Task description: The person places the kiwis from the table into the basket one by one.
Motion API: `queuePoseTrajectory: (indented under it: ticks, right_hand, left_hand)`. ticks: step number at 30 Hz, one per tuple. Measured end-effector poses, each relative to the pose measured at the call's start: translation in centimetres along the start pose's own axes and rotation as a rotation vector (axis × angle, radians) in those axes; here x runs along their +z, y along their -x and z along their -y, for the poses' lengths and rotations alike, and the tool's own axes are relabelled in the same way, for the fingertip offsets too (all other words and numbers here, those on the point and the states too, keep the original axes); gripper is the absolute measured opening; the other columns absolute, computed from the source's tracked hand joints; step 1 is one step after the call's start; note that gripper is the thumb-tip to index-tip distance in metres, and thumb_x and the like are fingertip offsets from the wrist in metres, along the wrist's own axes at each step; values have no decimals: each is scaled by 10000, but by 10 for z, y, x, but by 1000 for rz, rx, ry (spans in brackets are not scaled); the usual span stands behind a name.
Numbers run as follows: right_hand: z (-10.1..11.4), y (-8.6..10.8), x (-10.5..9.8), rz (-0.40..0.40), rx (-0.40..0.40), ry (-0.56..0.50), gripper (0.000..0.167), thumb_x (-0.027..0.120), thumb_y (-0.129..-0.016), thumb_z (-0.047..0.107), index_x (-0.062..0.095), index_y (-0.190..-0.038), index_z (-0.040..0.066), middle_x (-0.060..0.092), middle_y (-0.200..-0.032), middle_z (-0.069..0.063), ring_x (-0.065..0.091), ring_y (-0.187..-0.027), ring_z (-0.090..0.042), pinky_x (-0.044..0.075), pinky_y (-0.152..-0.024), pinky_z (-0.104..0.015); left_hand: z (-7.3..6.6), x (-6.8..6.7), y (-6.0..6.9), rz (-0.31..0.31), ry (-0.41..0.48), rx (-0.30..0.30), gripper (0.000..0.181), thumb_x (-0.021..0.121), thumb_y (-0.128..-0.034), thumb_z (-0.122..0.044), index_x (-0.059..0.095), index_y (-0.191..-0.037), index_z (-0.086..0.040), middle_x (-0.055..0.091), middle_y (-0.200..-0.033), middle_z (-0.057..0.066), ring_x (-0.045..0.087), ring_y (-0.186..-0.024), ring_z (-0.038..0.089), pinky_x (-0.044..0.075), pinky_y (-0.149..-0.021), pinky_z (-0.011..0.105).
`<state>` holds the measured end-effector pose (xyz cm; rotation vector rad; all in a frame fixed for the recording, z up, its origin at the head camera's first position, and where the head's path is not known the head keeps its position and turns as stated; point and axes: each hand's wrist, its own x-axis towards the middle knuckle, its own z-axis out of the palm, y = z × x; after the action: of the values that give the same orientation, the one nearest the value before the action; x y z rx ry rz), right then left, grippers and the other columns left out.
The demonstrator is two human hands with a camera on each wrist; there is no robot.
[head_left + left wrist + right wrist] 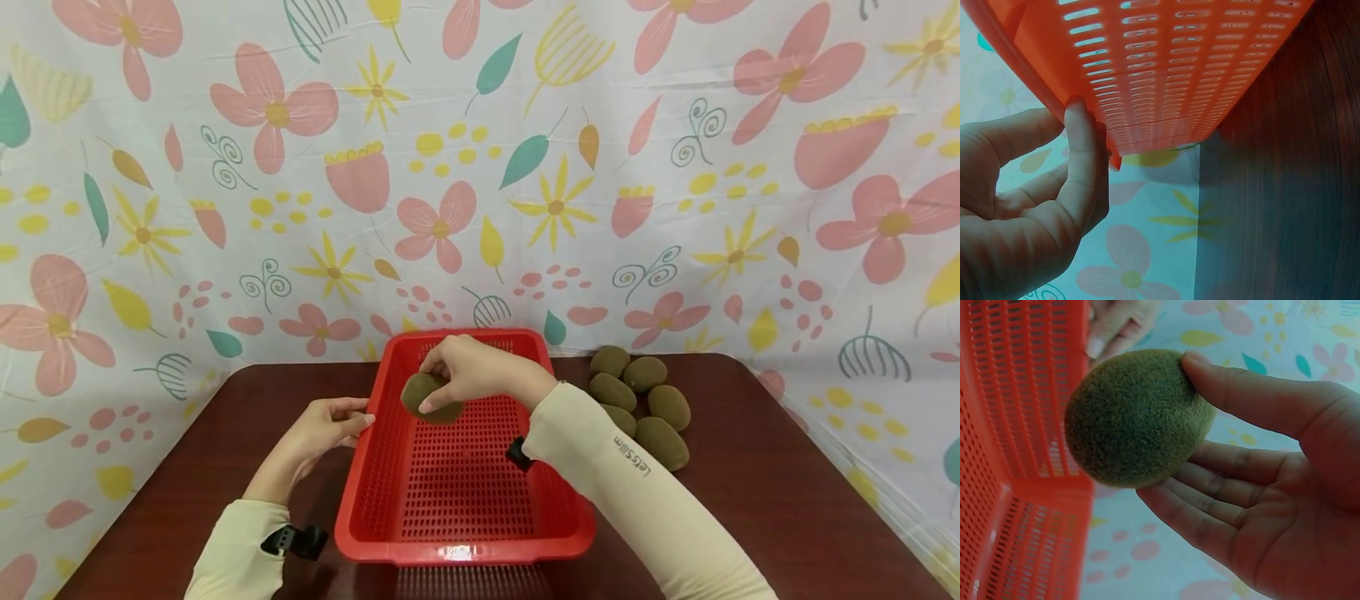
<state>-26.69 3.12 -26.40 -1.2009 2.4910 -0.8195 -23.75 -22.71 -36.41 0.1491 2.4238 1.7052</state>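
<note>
A sleeve (pixel 630 492) slightly screens the kiwis (pixel 613 390) on the table (pixel 765 500); the right hand (pixel 465 371) pinches another kiwi (pixel 417 392), the left hand (pixel 322 429) a basket's rim (pixel 465 552).

The kiwi (pixel 1138 419) looks matt and fuzzy, the basket (pixel 540 548) smooth glossy plastic, the tabletop (pixel 750 467) polished wood.

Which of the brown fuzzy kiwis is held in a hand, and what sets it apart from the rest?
The kiwi pinched by the right hand, at the red basket; the other kiwis in view lie grouped on the table.
</note>
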Motion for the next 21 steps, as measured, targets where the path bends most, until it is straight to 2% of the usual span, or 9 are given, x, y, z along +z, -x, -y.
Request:
queuePoseTrajectory:
  ticks: [8,11,14,16,18,21]
  right_hand:
    - [-6,-15,29,93,56,-31,328,796,-802,178,707,-1067,7,708,-887,-18,648,-742,-73,542,-669,-214]
    - [-7,-19,40,126,58,-12,239,795,-804,185,733,-963,19,692,-764,-9,588,-618,-47,504,-587,-188]
    - [-6,-22,51,167,53,23,159,794,-806,200,737,-801,52,611,-584,14,448,-473,-35,408,-480,-168]
    - [-7,-25,58,196,36,58,239,791,-810,210,676,-640,87,484,-475,32,317,-422,-37,309,-434,-172]
    - [-8,-27,65,225,24,97,364,790,-812,226,576,-536,123,360,-436,57,229,-408,-35,243,-422,-174]
    - [-8,-31,74,266,25,151,488,783,-818,248,441,-482,157,238,-441,64,161,-414,-45,192,-424,-184]
  left_hand:
    - [0,0,-1,6,-1,11,478,597,-957,-128,465,-1347,116,652,-1086,201,676,-808,247,566,-775,387]
    - [0,0,-1,3,-9,4,478,600,-956,-133,470,-1344,114,655,-1071,192,677,-814,247,564,-787,390]
    - [1,-1,-1,0,-16,-6,485,605,-954,-141,469,-1345,111,658,-1059,180,676,-819,248,558,-807,407]
    - [0,0,-1,-2,-17,-6,481,603,-954,-139,471,-1343,111,660,-1061,183,676,-816,248,559,-804,405]
    - [0,0,-1,2,-18,0,485,603,-955,-142,468,-1343,116,660,-1061,184,676,-811,248,559,-801,411]
    - [-1,0,0,3,-17,5,471,599,-957,-134,476,-1339,112,660,-1057,183,678,-807,246,565,-782,393]
